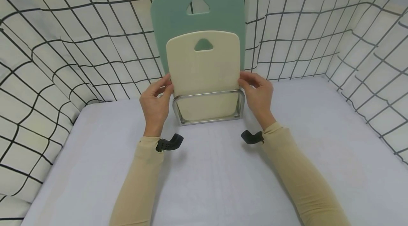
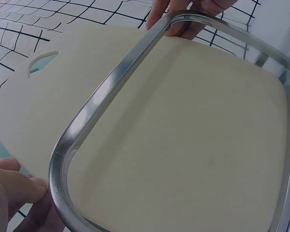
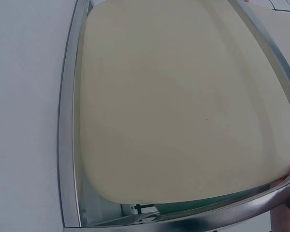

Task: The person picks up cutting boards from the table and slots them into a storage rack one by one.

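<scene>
A cream cutting board (image 1: 204, 66) stands upright in a silver metal rack (image 1: 208, 94), its lower part behind the rack's front frame. Behind it rises a larger green cutting board (image 1: 172, 20) with a triangular handle hole. My left hand (image 1: 155, 105) pinches the cream board's left edge just above the rack, thumb toward me. At the opposite edge, my right hand (image 1: 259, 95) pinches the same board at about equal height. In the left wrist view, fingers (image 2: 26, 191) meet the cream board's side close to the metal frame. The green board's lower part is mostly hidden.
Black wire grid panels (image 1: 127, 36) stand around the back and sides of the white table (image 1: 207, 176). Black wrist mounts (image 1: 170, 142) sit at both cuffs. Beige sleeves (image 1: 140, 183) reach in from the near edge.
</scene>
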{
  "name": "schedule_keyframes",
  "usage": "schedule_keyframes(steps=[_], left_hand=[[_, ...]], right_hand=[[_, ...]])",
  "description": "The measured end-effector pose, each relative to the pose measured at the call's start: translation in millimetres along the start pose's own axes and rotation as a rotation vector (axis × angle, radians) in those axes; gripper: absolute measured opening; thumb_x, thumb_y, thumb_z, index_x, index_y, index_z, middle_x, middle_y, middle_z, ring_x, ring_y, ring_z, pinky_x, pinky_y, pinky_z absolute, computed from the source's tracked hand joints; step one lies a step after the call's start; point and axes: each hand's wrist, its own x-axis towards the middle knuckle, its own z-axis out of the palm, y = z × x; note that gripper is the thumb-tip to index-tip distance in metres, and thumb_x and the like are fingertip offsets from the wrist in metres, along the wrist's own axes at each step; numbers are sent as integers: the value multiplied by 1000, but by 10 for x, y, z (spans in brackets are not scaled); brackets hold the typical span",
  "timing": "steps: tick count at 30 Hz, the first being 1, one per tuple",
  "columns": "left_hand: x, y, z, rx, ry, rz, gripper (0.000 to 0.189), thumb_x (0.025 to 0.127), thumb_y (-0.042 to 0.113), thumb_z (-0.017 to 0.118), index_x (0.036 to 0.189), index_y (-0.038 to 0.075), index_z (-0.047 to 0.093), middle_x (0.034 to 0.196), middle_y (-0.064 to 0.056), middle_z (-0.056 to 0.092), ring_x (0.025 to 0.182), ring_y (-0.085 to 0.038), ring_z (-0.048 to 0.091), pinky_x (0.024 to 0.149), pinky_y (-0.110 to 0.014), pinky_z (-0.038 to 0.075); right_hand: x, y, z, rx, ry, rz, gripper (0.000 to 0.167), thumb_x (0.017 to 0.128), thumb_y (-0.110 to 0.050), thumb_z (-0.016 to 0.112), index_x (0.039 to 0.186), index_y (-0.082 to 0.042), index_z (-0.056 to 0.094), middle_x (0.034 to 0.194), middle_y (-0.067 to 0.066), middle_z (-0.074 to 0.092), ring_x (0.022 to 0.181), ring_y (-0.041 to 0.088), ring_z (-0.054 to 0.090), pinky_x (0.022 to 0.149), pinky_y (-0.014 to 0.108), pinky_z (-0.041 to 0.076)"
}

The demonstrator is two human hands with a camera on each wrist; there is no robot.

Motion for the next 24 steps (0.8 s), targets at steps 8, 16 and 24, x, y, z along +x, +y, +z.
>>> schedule_keyframes(steps=[8, 16, 24], left_hand=[[5, 13, -13, -8, -2, -3, 32, 96, 4, 71, 126, 12, 75, 113, -17, 76, 92, 0, 66, 87, -19, 55], [-6, 24, -13, -2, -10, 0, 32, 96, 4, 70, 127, 11, 74, 113, -16, 76, 92, 0, 66, 80, -10, 56], [14, 19, -9, -27, -23, -14, 34, 93, 1, 72, 126, 8, 74, 113, -19, 75, 95, -7, 70, 81, -8, 56]], right_hand=[[2, -5, -9, -10, -12, -10, 23, 93, -8, 75, 117, -10, 76, 114, 11, 77, 100, 9, 71, 94, 19, 56], [-20, -18, -19, 3, -17, 3, 24, 93, -7, 75, 117, -10, 75, 113, 12, 77, 97, 5, 69, 92, 18, 56], [-14, -18, -27, 24, -25, 15, 23, 92, -6, 76, 115, -8, 76, 111, 13, 77, 96, 7, 68, 90, 16, 55]])
